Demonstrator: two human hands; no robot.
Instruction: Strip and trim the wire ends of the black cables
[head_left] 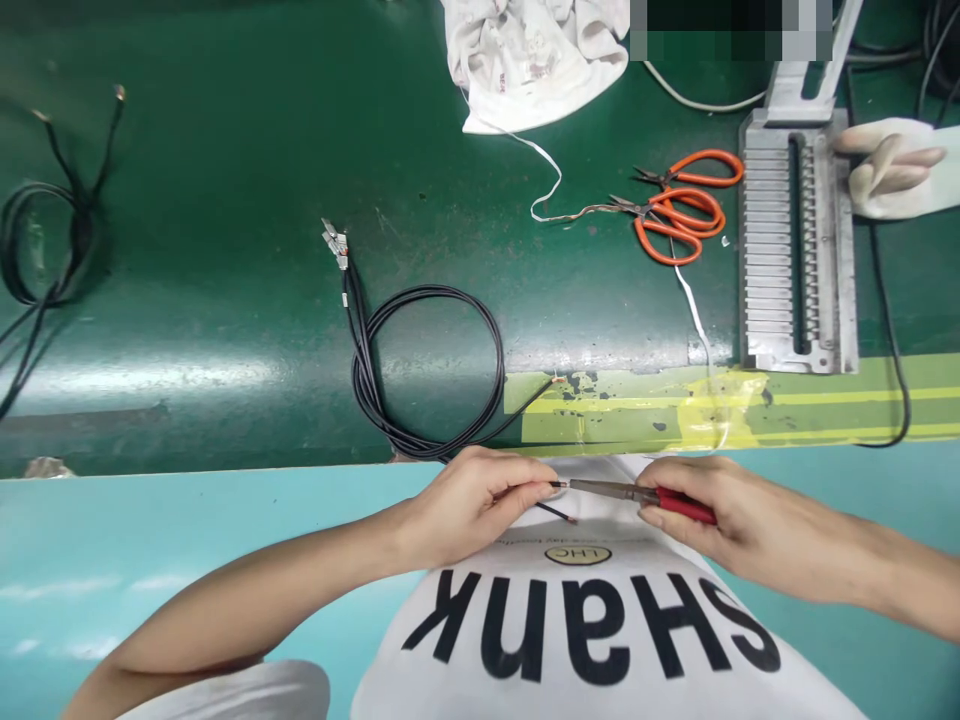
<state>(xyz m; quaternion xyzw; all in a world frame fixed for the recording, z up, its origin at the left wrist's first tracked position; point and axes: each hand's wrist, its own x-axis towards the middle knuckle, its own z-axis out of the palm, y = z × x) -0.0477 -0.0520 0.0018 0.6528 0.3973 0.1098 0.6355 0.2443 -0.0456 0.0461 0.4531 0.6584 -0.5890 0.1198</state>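
Observation:
My left hand (487,505) is closed in a pinch on the end of a black cable (556,485). My right hand (739,515) grips red-handled long-nose pliers (611,489), whose tip meets that cable end just past my left fingertips. Whether the jaws are closed on it is too small to tell. Below my left fingers another black cable end with a coppery tip (571,519) sticks out. Behind my hands lies a coiled black cable (501,350) with metal connectors (337,245) at its far end and a bare copper end near the table edge.
Orange-handled scissors (686,225) lie at the right, beside a slotted metal fixture (765,250). A gloved hand of another person (892,170) is at that fixture. White cloth (536,65) lies at the back, and another cable coil (45,245) at the far left. Yellow tape (825,395) runs along the green table's edge.

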